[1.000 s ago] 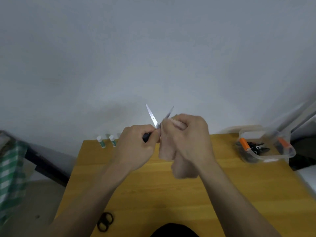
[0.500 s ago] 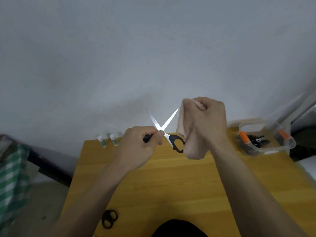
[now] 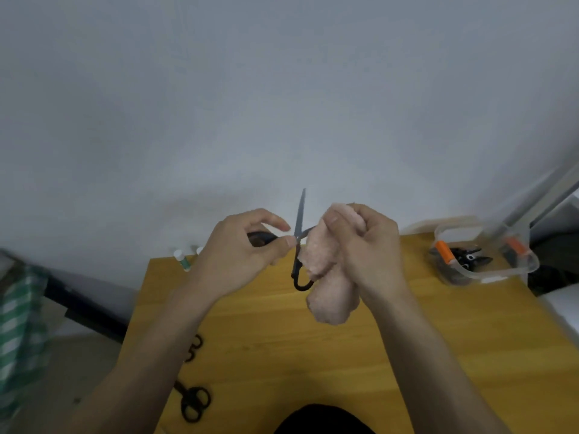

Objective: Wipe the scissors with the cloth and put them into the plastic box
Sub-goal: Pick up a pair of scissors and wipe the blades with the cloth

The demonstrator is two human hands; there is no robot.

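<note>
Left hand (image 3: 233,255) fingers grasp black-handled steel scissors (image 3: 298,245); right hand (image 3: 368,245) fingers clench fuzzy pink cloth (image 3: 326,277).

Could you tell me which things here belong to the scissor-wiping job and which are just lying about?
In the job: scissors, left hand, pink cloth, right hand, plastic box.
Lying about: glue sticks, black scissors on the table.

Bare table (image 3: 407,339) lies between the hands and the plastic box (image 3: 488,270).

scissors (image 3: 299,242): black-handled, open, held mid-air | cloth (image 3: 326,277): pink, bunched against one blade | plastic box (image 3: 488,270): clear, far right
</note>
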